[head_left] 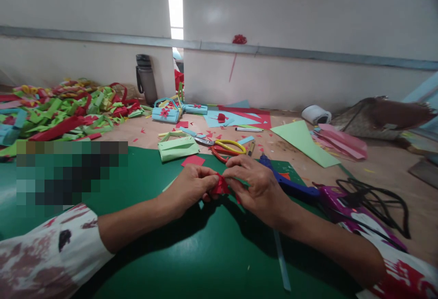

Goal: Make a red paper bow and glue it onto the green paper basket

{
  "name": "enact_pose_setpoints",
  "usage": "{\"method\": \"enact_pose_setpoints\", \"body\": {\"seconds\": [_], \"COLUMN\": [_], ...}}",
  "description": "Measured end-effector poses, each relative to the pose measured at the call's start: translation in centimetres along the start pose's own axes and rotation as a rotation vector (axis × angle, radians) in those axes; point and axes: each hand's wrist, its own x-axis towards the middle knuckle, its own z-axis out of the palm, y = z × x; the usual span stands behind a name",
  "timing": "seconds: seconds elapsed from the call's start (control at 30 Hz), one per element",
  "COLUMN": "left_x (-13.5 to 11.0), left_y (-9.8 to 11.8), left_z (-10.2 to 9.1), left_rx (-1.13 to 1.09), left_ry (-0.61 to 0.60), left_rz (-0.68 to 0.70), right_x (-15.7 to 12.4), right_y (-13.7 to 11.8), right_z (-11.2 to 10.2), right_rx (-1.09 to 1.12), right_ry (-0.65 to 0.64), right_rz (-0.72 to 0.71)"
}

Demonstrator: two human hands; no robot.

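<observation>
Above the green mat (205, 262): red paper piece (221, 188) between both hands.
Left hand (195, 183) pinches its left side; right hand (260, 185) meets its right edge, closure not determinable. Judged light, pliable, easily creased or torn; hold gently by a gathered fold, sparing the loose edges.

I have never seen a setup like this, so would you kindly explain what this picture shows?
No machine here: a person works bare-handed, and a camera worn on the head took this single picture, looking forward and down. The left hand pinches a small red paper piece. The right hand has its fingertips at it too, though its grip is unclear. Beneath them is a green work surface. Beyond lie scissors and a light-green folded paper piece; to the right, a blue glue gun; at the far left, a heap of coloured paper.
</observation>
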Motion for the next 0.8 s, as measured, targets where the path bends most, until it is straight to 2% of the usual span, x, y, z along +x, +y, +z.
{"method": "enact_pose_setpoints", "body": {"seconds": [0.27,0.8], "left_x": [0.02,0.14], "left_y": [-0.03,-0.23], "left_z": [0.04,0.18], "left_rx": [0.004,0.021], "left_ry": [0.02,0.046], "left_rz": [0.007,0.024], "right_x": [-0.33,-0.55], "right_y": [0.07,0.21], "right_z": [0.36,0.65], "right_rx": [-0.127,-0.224], "right_ry": [0.032,0.05], "right_rz": [-0.097,-0.176]}}
